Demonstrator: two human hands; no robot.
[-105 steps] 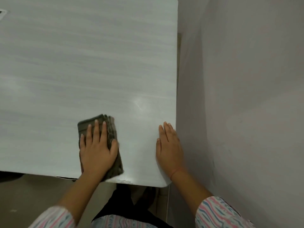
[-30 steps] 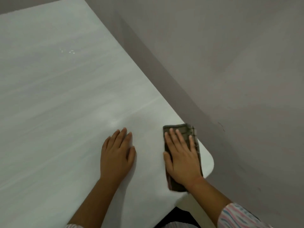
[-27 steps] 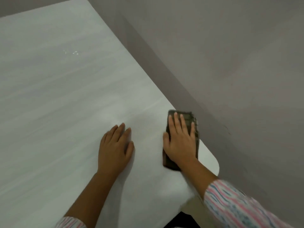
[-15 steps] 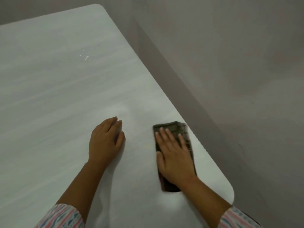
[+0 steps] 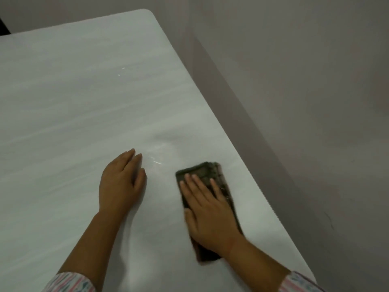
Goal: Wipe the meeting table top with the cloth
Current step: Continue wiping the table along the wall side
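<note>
Nearest the camera, striped pink-and-blue sleeves (image 5: 69,283) frame two bare forearms. The right hand (image 5: 210,211) lies flat with straight, spread fingers pressing on a folded dark olive-brown cloth (image 5: 208,171), which rests on the pale grey wood-grain tabletop (image 5: 73,114) near its right edge. The left hand (image 5: 121,182) rests palm-down on the bare surface, fingers straight and together, well apart from the cloth. Farther off, small bright specks (image 5: 121,71) glint on the tabletop, beside a plain grey wall (image 5: 294,81).

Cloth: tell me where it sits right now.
In the head view, the folded dark cloth lies on the table top near its right edge, pressed under the right hand; the left hand rests flat to its left.
</note>
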